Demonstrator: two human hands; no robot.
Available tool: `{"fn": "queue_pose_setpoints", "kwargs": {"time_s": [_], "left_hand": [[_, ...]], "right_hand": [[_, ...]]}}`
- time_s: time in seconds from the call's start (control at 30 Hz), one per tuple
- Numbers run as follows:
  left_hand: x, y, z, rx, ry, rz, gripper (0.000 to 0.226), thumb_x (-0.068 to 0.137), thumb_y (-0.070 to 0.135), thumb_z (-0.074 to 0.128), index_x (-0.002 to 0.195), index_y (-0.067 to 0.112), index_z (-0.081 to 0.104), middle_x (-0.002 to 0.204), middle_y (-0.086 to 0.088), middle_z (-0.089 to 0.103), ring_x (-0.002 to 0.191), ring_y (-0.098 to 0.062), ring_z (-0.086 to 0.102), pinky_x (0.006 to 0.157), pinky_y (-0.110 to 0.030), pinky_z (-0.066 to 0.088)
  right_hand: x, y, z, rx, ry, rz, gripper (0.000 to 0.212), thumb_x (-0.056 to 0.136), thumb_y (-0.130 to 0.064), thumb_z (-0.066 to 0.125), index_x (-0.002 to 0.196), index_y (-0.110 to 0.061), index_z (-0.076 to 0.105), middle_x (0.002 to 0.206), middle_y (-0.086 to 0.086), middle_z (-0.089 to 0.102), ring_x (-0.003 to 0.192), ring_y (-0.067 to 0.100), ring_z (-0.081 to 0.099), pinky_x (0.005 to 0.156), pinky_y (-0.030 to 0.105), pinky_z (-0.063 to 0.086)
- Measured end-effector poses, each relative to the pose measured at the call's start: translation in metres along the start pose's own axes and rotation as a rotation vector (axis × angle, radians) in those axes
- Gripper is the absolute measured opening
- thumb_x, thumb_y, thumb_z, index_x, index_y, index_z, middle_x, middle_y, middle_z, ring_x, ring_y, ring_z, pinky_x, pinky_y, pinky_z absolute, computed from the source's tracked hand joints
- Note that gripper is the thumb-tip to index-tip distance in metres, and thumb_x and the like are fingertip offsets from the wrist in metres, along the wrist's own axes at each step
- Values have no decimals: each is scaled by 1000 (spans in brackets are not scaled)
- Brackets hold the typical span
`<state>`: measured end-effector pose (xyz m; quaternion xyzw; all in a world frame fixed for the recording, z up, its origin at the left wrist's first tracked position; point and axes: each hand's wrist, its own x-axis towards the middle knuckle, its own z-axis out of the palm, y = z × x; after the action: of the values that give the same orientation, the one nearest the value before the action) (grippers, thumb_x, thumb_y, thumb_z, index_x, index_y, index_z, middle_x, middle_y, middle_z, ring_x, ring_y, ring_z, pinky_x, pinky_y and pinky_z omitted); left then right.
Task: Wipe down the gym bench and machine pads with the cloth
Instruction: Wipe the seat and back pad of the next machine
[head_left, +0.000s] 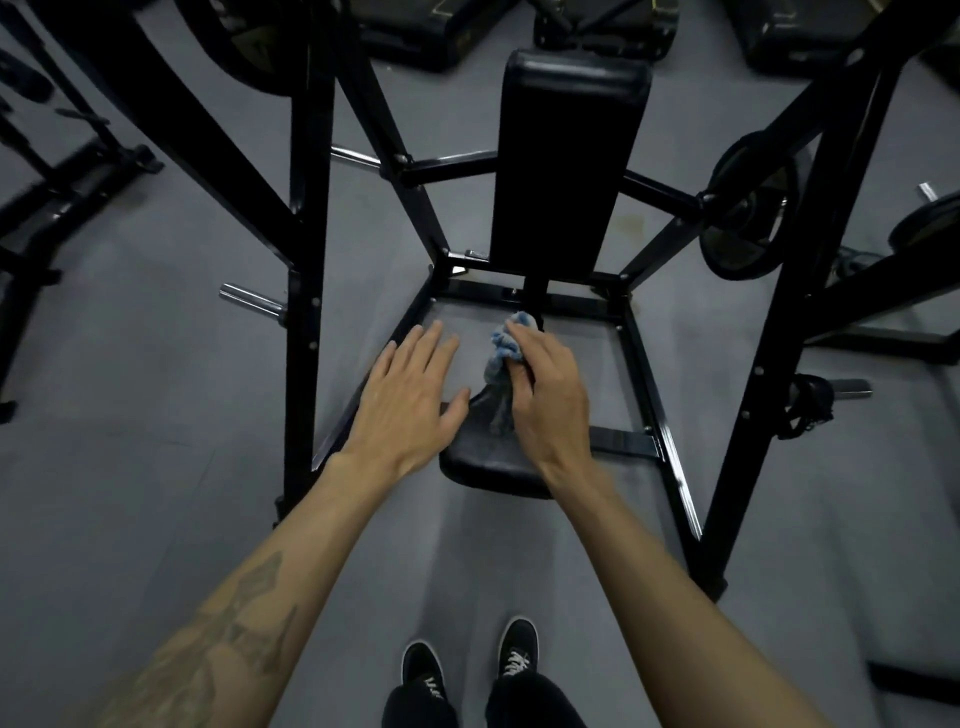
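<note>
A black seat pad (485, 460) of a weight machine lies just in front of me, low in the frame's middle. Behind it rises the long black back pad (566, 161). My right hand (545, 395) grips a crumpled blue-grey cloth (501, 364) over the far part of the seat pad. My left hand (410, 395) is spread flat with straight fingers beside the seat's left edge, its thumb touching or just over the pad. Part of the seat is hidden under both hands.
The machine's black steel frame (306, 260) boxes in the seat on both sides. A weight plate (748, 208) hangs on the right arm; a chrome peg (252, 301) sticks out at the left. Other black benches stand at the back. My shoes (467, 670) stand on grey floor.
</note>
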<state>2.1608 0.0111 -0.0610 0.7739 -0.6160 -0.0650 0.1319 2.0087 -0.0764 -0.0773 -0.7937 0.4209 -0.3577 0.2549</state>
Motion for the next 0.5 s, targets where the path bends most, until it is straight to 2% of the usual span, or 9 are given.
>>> {"fn": "queue_pose_setpoints", "kwargs": {"time_s": [0.1,0.2,0.33,0.5], "left_hand": [[17,3,34,-16,-12,-4,72,98,49,34,161,14,29,170,-9,20,158,-26,15,129,-45,13],[33,-3,80,-6,4,7,66,102,44,42,159,12,32,169,-12,25,157,-30,20,128,-48,18],[52,-20,160,6,-42,13,61,105,33,49,159,10,31,169,-13,24,156,-32,20,128,-49,19],[61,-47,268,40,-115,18,64,105,38,45,160,12,27,169,-11,23,157,-29,19,128,-47,17]], "right_hand": [[2,36,10,-16,-8,16,40,101,-13,56,140,-18,59,138,-2,60,121,15,53,100,20,41],[1,78,33,-15,4,22,38,101,-12,56,138,-16,61,138,-1,61,123,14,52,102,14,36],[-7,142,84,-11,17,61,38,101,-13,56,138,-15,61,137,0,62,123,16,53,100,19,40],[-38,223,150,-15,2,82,38,100,-15,57,139,-15,61,138,0,61,125,18,54,104,25,43]]}}
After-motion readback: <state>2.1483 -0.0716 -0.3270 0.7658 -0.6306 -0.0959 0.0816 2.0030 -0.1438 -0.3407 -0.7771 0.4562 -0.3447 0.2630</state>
